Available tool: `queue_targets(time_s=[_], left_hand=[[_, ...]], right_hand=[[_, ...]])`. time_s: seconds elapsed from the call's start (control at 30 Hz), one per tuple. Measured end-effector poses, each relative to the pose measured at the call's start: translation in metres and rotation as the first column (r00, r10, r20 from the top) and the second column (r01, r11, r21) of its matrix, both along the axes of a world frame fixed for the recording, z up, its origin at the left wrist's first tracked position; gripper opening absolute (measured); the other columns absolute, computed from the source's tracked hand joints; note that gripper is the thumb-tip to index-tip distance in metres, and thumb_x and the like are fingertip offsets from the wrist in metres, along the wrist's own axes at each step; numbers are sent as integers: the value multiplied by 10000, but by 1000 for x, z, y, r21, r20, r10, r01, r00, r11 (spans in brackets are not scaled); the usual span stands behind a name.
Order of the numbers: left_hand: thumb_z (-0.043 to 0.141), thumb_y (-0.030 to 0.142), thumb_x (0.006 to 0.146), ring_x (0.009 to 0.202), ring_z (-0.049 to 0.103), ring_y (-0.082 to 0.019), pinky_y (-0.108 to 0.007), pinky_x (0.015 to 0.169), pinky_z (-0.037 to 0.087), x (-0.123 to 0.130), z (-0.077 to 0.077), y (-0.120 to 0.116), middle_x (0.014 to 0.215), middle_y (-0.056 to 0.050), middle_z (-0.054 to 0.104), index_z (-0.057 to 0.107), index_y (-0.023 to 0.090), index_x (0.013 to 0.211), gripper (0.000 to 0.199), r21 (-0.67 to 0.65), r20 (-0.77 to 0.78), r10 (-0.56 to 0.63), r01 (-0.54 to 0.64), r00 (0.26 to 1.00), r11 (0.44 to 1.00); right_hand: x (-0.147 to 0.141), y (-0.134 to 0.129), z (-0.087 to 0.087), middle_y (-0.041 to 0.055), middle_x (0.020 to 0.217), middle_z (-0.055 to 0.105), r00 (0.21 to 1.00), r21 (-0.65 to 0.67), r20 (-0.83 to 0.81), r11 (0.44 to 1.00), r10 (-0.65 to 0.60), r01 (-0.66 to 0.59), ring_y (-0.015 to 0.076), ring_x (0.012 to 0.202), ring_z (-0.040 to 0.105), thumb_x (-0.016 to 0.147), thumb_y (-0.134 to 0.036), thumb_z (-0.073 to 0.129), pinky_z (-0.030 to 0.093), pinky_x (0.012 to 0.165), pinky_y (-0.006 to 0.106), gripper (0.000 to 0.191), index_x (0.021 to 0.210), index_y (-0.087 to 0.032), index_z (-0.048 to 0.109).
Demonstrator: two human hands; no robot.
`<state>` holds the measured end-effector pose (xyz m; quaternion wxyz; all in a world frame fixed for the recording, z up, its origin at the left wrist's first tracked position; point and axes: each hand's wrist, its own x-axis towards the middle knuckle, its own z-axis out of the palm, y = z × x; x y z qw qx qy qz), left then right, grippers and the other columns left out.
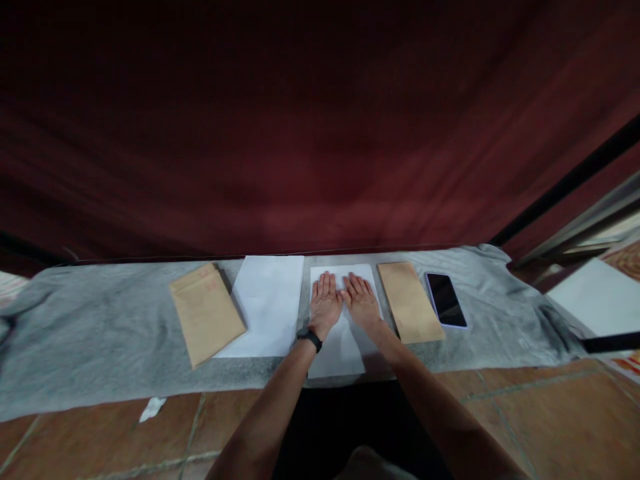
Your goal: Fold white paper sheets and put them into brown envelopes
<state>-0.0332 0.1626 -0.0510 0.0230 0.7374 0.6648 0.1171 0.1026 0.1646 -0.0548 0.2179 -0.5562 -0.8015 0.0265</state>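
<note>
On grey cloth (125, 320) below a dark red curtain (320, 167), pressing down on a white sheet (335, 363).

Resting left hand (326, 303) and right hand (361, 303) palms-down on the sheet, thumbs close, both unclenched and clamped on nothing; already laid out flat, by the look of it, beside the other white paper (273, 300), partly under the left brown envelope (207, 313); cannot tell from this how much is left; hemmed in on the right by another brown envelope (410, 303), then a phone (446, 300); close to the cloth's front edge, above floor tiles (560, 413); with more room for moving beyond the left envelope and the phone.
</note>
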Motion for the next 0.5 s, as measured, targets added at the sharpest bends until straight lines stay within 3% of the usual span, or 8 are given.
queue_targets(time_s=[0.13, 0.33, 0.4, 0.5], left_hand=[[324, 306, 1007, 1537, 231, -273, -451, 1254, 211, -9, 1, 0, 1622, -203, 312, 307, 9, 1551, 620, 19, -1, 112, -112, 994, 994], [313, 285, 1015, 1507, 303, -320, -471, 1251, 207, -8, 6, -1, 1580, -276, 350, 357, -68, 1503, 604, 60, -6, 224, -223, 975, 973], [312, 275, 1015, 1517, 281, -309, -476, 1256, 198, -1, 9, 3, 1585, -254, 357, 360, -47, 1510, 593, 68, 5, 166, -166, 986, 984], [315, 234, 1003, 1540, 222, -276, -477, 1260, 198, 11, 10, 12, 1623, -173, 330, 336, 39, 1548, 579, 41, 8, -8, 8, 1000, 999]], right_hand=[[11, 0, -6, 176, 1576, 409, 993, 10, -22, 993, -115, 115, 313, 1469, 377, 1062, -381, 365, 314, 1177, 526, 529, 1521, -128, 437], [18, 5, -7, 238, 1556, 412, 971, -33, -67, 974, -228, 226, 333, 1459, 390, 1062, -346, 330, 322, 1178, 534, 563, 1516, -23, 407], [13, 11, -3, 223, 1551, 429, 977, -47, -79, 980, -198, 195, 318, 1471, 375, 1062, -331, 312, 300, 1196, 524, 552, 1515, -33, 414], [0, 26, 6, 167, 1553, 451, 996, -69, -69, 997, -48, 43, 262, 1487, 355, 1066, -300, 257, 271, 1222, 486, 524, 1499, -87, 461]])
